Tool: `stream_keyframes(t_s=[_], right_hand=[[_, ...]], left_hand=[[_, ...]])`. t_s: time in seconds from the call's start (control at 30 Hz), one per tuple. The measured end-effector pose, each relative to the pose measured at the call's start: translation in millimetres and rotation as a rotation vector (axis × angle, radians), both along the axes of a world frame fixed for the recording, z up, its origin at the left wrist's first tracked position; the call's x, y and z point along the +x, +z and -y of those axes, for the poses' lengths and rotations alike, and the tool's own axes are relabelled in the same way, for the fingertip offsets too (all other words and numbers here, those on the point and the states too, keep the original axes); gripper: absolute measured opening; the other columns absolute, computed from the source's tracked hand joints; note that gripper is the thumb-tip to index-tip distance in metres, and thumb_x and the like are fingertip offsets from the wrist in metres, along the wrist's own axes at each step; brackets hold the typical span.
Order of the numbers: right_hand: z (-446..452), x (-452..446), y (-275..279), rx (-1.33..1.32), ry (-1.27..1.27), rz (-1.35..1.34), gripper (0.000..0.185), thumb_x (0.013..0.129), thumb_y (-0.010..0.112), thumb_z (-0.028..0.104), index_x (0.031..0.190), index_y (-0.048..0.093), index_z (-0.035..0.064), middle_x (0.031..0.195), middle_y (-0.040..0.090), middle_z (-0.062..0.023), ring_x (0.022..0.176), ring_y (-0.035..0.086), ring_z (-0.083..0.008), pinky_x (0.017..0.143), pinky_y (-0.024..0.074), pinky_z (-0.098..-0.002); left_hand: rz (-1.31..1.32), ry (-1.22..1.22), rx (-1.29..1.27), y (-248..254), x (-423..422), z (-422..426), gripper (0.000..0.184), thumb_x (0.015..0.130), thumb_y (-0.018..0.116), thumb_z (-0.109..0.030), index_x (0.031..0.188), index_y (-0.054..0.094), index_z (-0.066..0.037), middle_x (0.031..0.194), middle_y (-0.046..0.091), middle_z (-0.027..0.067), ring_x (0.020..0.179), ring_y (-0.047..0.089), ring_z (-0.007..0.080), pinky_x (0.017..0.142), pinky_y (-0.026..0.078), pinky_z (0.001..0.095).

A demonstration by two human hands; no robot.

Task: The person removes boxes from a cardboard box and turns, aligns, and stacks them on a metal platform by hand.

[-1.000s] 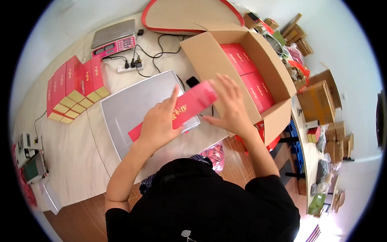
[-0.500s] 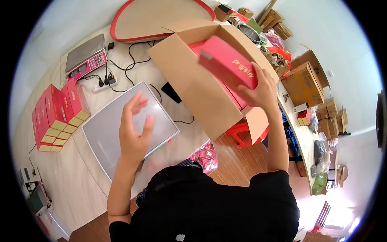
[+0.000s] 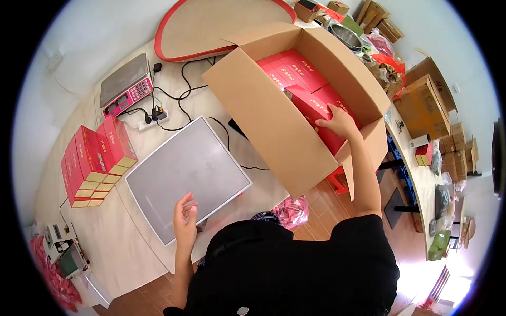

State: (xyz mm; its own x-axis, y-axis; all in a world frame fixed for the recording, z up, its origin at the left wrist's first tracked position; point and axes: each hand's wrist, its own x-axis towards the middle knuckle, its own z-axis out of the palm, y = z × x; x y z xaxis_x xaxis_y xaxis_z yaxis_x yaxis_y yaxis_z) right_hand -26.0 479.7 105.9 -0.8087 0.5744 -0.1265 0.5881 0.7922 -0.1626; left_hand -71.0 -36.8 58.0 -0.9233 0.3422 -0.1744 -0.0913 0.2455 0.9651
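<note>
My right hand (image 3: pixel 339 122) is partly closed, thumb and fingers gripping one end of a red box (image 3: pixel 307 102); box tilted inside the open carton (image 3: pixel 269 126), by the packed red boxes (image 3: pixel 289 71). My left hand (image 3: pixel 185 220) is half open, fingers loosely curled, empty, at the near edge of the gray panel (image 3: pixel 190 171). I've got stacked boxes (image 3: pixel 87 158) left of the panel, pink scale (image 3: pixel 126 80) and power strip (image 3: pixel 146 125) beyond, all on the pale table (image 3: pixel 124 253).
</note>
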Motion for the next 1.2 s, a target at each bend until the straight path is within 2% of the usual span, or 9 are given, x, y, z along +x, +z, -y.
stream_keyframes(t_s=[0.23, 0.4, 0.53, 0.6, 0.63, 0.73, 0.93, 1.03, 1.2], right_hand=[[-15, 33, -103, -0.116, 0.007, -0.073, 0.086, 0.075, 0.070, 0.047, 0.139, 0.036, 0.0003, 0.133, 0.046, -0.0266, 0.123, 0.046, -0.0385, 0.100, 0.0410, -0.0452], [-23, 46, -134, -0.370, 0.045, -0.014, 0.054, 0.087, 0.058, 0.036, 0.127, 0.050, -0.0004, 0.125, 0.053, -0.0241, 0.111, 0.052, -0.0345, 0.092, 0.0433, -0.0456], [33, 48, -71, -1.229, -0.712, -0.228, 0.039, 0.094, 0.048, 0.032, 0.116, 0.062, 0.0035, 0.105, 0.067, -0.0110, 0.089, 0.061, -0.0198, 0.078, 0.0476, -0.0344], [48, 11, -40, -1.385, -0.525, -0.254, 0.037, 0.094, 0.052, 0.028, 0.118, 0.060, 0.0006, 0.105, 0.067, -0.0098, 0.094, 0.062, -0.0172, 0.080, 0.0489, -0.0333], [-24, 24, -120, -0.573, -0.012, -0.179, 0.032, 0.091, 0.056, 0.017, 0.118, 0.058, -0.0002, 0.103, 0.067, -0.0126, 0.092, 0.064, -0.0202, 0.078, 0.0497, -0.0352], [17, -39, -54, -0.040, 0.121, -0.357, 0.026, 0.092, 0.056, 0.019, 0.112, 0.060, 0.0027, 0.101, 0.066, -0.0143, 0.088, 0.064, -0.0287, 0.075, 0.0502, -0.0368], [199, -169, 4, -0.416, 0.390, -0.585, 0.022, 0.091, 0.056, 0.010, 0.112, 0.059, 0.0024, 0.099, 0.064, -0.0113, 0.086, 0.061, -0.0209, 0.074, 0.0493, -0.0320], [294, -226, -43, -0.507, 0.750, -0.586, 0.024, 0.090, 0.058, 0.008, 0.113, 0.058, 0.0035, 0.100, 0.062, -0.0111, 0.089, 0.060, -0.0210, 0.076, 0.0489, -0.0328], [471, -289, -81, -0.799, 0.880, -0.374, 0.032, 0.091, 0.059, 0.012, 0.121, 0.054, 0.0034, 0.108, 0.061, -0.0124, 0.094, 0.060, -0.0219, 0.081, 0.0485, -0.0326]], left_hand=[[0.040, 0.014, 0.004, -7, 3, -17, 0.036, 0.093, 0.052, -0.010, 0.128, 0.049, -0.001, 0.121, 0.056, 0.0124, 0.102, 0.060, 0.0192, 0.090, 0.046, 0.0320], [0.051, -0.056, -0.037, -9, 4, -27, 0.034, 0.094, 0.053, -0.012, 0.127, 0.050, -0.002, 0.119, 0.057, 0.0120, 0.100, 0.060, 0.0186, 0.089, 0.046, 0.0314], [-0.019, -0.028, -0.108, -14, 8, -15, 0.032, 0.094, 0.053, -0.012, 0.125, 0.052, -0.001, 0.115, 0.060, 0.0114, 0.100, 0.060, 0.0186, 0.088, 0.047, 0.0310], [-0.022, -0.045, -0.078, -14, 8, 0, 0.030, 0.094, 0.053, -0.013, 0.122, 0.054, -0.002, 0.110, 0.062, 0.0095, 0.099, 0.061, 0.0171, 0.086, 0.047, 0.0301], [-0.042, 0.063, -0.092, -14, 4, 11, 0.030, 0.094, 0.053, -0.013, 0.122, 0.054, -0.002, 0.110, 0.062, 0.0095, 0.099, 0.061, 0.0171, 0.086, 0.047, 0.0301], [-0.070, 0.194, -0.124, -8, -2, 47, 0.026, 0.095, 0.053, -0.014, 0.118, 0.056, -0.003, 0.105, 0.064, 0.0072, 0.097, 0.060, 0.0147, 0.084, 0.048, 0.0292], [-0.150, 0.623, -0.005, -28, -47, 163, 0.024, 0.096, 0.052, -0.015, 0.116, 0.057, -0.004, 0.103, 0.065, 0.0055, 0.094, 0.059, 0.0130, 0.082, 0.047, 0.0282], [-0.181, 0.801, 0.024, -41, -89, 229, 0.024, 0.096, 0.052, -0.016, 0.116, 0.058, -0.005, 0.104, 0.064, 0.0056, 0.096, 0.059, 0.0135, 0.084, 0.047, 0.0278], [-0.357, 0.953, -0.017, -47, -199, 322, 0.033, 0.095, 0.054, -0.019, 0.123, 0.052, -0.003, 0.116, 0.058, 0.0113, 0.108, 0.056, 0.0191, 0.091, 0.045, 0.0317]])
